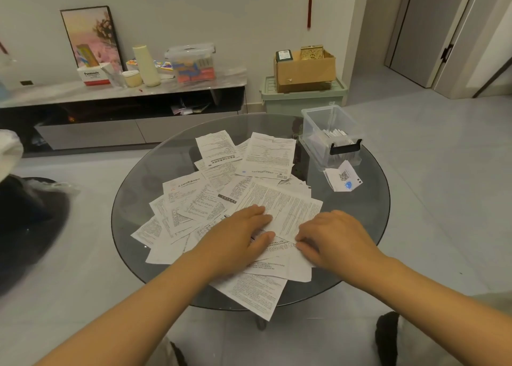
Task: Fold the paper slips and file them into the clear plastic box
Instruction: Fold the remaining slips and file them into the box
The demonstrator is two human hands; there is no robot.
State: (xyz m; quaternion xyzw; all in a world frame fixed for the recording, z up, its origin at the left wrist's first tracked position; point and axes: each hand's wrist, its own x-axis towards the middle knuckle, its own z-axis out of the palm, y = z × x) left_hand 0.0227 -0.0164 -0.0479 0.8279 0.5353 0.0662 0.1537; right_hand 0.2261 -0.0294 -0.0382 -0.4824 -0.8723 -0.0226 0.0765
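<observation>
Several printed paper slips (210, 199) lie spread over a round glass table (371, 207). The top slip near me (288, 210) is a large sheet of small print. My left hand (238, 241) lies flat on its left part, fingers straight and pressing down. My right hand (332, 241) is at the sheet's near right edge, its fingertips curled and pinching the paper. The clear plastic box (329, 135) with a black latch stands at the table's far right and holds several folded slips. A small folded stack (343, 177) lies just in front of the box.
A low TV cabinet (124, 108) stands along the wall with a storage box, a bottle and a picture frame on it. Behind the table, a cardboard box (304, 69) sits on a green bin. A dark round object (30, 227) is on the floor at left.
</observation>
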